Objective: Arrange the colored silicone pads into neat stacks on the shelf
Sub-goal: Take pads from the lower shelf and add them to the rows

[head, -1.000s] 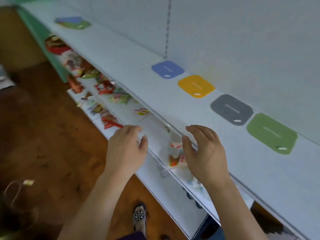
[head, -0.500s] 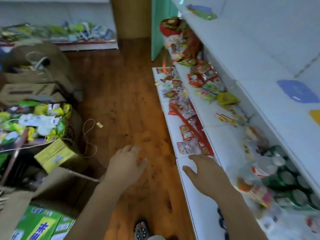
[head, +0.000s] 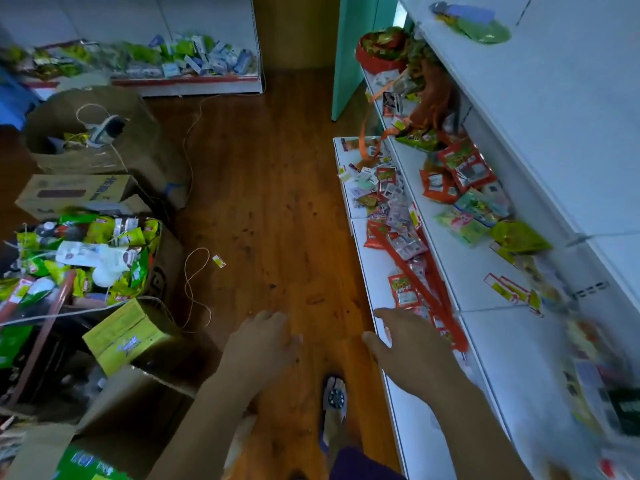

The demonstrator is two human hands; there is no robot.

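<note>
Both our hands hang empty over the wooden floor (head: 270,188): our left hand (head: 261,344) with fingers loosely curled downward and gripping nothing, our right hand (head: 412,344) spread flat, palm down, at the front edge of the lowest shelf (head: 419,441). The silicone pads (head: 472,22) lie far ahead on the top shelf (head: 568,109), a small overlapping pile showing a green pad beneath a blue one, well apart from our hands. Between us and them, the middle shelf (head: 485,327) and the lowest one carry scattered red, green and yellow snack packets (head: 460,168). One sandalled foot (head: 335,400) shows between our forearms. To our left stand open cardboard boxes (head: 100,188), one heaped with packets, and a thin cord (head: 194,285) loops across the floor.
</note>
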